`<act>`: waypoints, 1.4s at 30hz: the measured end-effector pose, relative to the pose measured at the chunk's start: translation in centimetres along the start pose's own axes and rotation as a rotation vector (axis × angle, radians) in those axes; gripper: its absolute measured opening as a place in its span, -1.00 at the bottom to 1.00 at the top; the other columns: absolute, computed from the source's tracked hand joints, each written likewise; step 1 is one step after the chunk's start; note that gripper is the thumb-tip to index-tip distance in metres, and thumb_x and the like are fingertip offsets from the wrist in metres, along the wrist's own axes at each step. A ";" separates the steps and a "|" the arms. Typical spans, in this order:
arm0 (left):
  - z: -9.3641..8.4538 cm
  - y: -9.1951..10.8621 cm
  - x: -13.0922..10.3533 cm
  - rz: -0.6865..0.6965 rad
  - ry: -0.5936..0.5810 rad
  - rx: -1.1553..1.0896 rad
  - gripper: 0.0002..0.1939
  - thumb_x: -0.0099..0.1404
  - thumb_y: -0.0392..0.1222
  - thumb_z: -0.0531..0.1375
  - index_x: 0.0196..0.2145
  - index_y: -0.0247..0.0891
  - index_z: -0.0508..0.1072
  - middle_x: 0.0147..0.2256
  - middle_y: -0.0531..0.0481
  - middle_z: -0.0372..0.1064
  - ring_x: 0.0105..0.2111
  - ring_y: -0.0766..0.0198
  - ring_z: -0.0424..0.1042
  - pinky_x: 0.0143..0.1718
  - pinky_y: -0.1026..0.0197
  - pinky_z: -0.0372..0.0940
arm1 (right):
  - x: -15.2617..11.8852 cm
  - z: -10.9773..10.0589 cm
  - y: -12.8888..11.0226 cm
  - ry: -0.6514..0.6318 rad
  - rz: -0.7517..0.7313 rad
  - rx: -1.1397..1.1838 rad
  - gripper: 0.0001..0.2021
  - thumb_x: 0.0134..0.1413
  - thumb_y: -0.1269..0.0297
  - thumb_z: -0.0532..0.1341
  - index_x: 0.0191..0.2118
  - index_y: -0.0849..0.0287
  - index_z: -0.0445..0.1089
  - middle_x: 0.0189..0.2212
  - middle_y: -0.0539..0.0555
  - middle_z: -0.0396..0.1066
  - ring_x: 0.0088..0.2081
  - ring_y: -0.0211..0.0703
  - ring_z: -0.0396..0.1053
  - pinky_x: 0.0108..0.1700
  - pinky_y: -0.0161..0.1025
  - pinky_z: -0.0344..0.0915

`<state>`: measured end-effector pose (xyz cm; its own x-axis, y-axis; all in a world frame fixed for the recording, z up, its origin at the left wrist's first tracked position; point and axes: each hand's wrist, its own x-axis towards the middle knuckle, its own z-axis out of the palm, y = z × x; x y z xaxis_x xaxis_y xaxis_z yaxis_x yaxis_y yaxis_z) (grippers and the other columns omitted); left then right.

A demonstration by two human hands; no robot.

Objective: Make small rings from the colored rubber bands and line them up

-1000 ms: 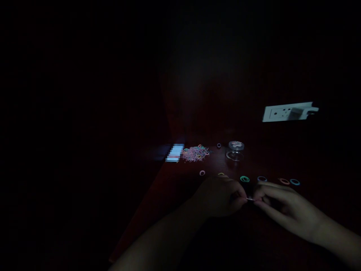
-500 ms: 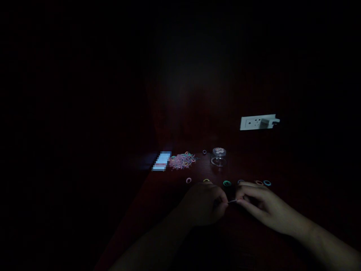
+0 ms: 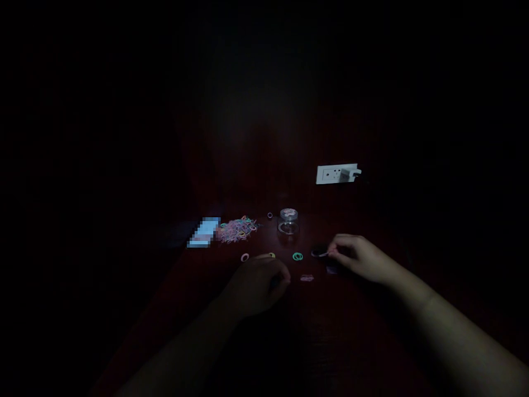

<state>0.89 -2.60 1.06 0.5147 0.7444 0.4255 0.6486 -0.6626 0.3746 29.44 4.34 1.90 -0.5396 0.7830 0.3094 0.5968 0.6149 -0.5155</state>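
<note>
My right hand (image 3: 359,256) pinches a small dark ring (image 3: 319,253) that lies right of a green pair of rings (image 3: 297,256). My left hand (image 3: 258,282) rests lower left, thumb and forefinger tips together; whatever they may hold is too small to make out. Behind it show a pink ring (image 3: 244,257) and part of a yellow ring (image 3: 271,255). Between the hands lies a small pinkish item (image 3: 306,278), and a dim purplish one (image 3: 332,270) sits below my right fingers.
A heap of colourful small bands (image 3: 237,230) lies beside a lit phone (image 3: 204,232). A clear lidded jar (image 3: 288,222) stands behind the rings, with a small ring (image 3: 270,215) near it. A socket (image 3: 336,173) with a plug is on the wall.
My hands have moved apart; the thin piece stretched between them is no longer there. My right hand has moved forward to the dark ring. The view has shifted to the right.
</note>
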 end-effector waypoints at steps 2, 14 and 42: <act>0.0 -0.2 -0.1 -0.001 0.001 0.015 -0.92 0.31 -0.22 0.13 -0.31 -0.18 0.43 -0.32 0.05 0.47 -0.27 0.23 0.40 -0.15 0.12 0.25 | 0.1 -0.4 1.4 -0.027 0.089 0.021 -0.82 0.14 0.21 0.17 -0.38 0.18 0.42 -0.42 0.04 0.42 -0.36 -0.17 0.36 -0.28 -0.23 0.28; 0.0 -0.7 -0.2 0.000 -0.015 0.050 -0.92 0.32 -0.21 0.13 -0.30 -0.17 0.43 -0.33 0.04 0.44 -0.28 0.22 0.38 -0.21 0.14 0.24 | 0.2 -0.1 3.2 -0.090 0.189 0.100 -0.75 0.03 0.07 0.22 -0.41 0.17 0.44 -0.46 0.03 0.44 -0.40 -0.16 0.37 -0.31 -0.23 0.28; 0.5 -0.5 0.0 -0.072 0.061 0.045 -0.89 0.28 -0.16 0.21 -0.22 -0.13 0.45 -0.27 0.09 0.48 -0.21 0.23 0.41 -0.15 0.12 0.27 | 0.1 2.1 -1.9 -0.076 -0.086 0.051 -0.73 0.22 0.11 0.15 -0.35 0.18 0.46 -0.40 0.09 0.45 -0.37 -0.16 0.38 -0.29 -0.22 0.32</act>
<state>0.84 -2.22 0.40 0.4320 0.7823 0.4487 0.7080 -0.6024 0.3687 26.97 3.03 1.26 -0.6323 0.7168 0.2940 0.5163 0.6727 -0.5299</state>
